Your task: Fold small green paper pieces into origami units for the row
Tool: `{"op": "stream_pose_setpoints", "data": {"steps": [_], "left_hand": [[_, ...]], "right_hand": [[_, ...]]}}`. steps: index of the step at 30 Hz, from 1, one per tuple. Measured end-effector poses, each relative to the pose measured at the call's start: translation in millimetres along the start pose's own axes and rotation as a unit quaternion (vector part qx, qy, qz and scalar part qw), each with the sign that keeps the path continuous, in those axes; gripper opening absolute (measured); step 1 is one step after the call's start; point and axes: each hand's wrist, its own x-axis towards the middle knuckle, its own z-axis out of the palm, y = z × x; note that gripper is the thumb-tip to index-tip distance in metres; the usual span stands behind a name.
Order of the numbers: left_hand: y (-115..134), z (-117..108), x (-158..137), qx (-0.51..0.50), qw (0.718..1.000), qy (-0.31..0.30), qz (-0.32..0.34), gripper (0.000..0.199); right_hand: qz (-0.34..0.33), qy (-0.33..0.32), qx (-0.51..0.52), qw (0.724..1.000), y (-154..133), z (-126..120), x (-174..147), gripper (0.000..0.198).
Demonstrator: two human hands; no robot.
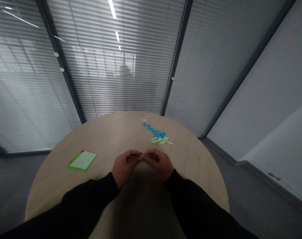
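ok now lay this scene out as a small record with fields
left hand: pinches left end of thin pale green paper piece, mostly hidden
right hand: pinches its right end
beyond hands: pale green pointed paper shapes, then blue pointed shapes, then one yellow pointed shape
left of hands: flat rectangular paper stack, pale green on top, bright green and red beneath
surface: round pale wooden table

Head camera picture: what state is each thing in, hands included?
Left hand: pinching the thin pale piece
Right hand: pinching it too
Thin pale piece: held between both hands, mostly hidden
Yellow piece: lying at the far end
Blue pieces: trailing in a line, bunched at the near end
Pale green pieces: clustered close together
Paper sheets: stacked flat
Blinds: lowered
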Motion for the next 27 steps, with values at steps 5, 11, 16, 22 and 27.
{"op": "stream_pose_setpoints", "data": {"steps": [5,11,16,22,27], "left_hand": [[0,1,1,0.015,1.0,0.012,0.021,0.018],[-7,3,2,-0.057,0.997,0.027,0.038,0.024],[-10,5,3,-0.095,0.995,0.015,0.038,0.023],[-8,6,3,-0.118,0.993,0.004,0.027,0.02],[-7,5,3,-0.093,0.995,0.013,0.028,0.019]], "right_hand": [[-0.018,0.008,-0.032,0.999,2,0,-1,0.023],[-0.076,0.036,-0.05,0.995,3,2,1,0.02],[-0.082,0.05,-0.017,0.995,7,5,3,0.021],[-0.021,0.052,0.023,0.998,11,5,2,0.032],[-0.032,0.052,-0.031,0.998,11,1,3,0.032]]}}
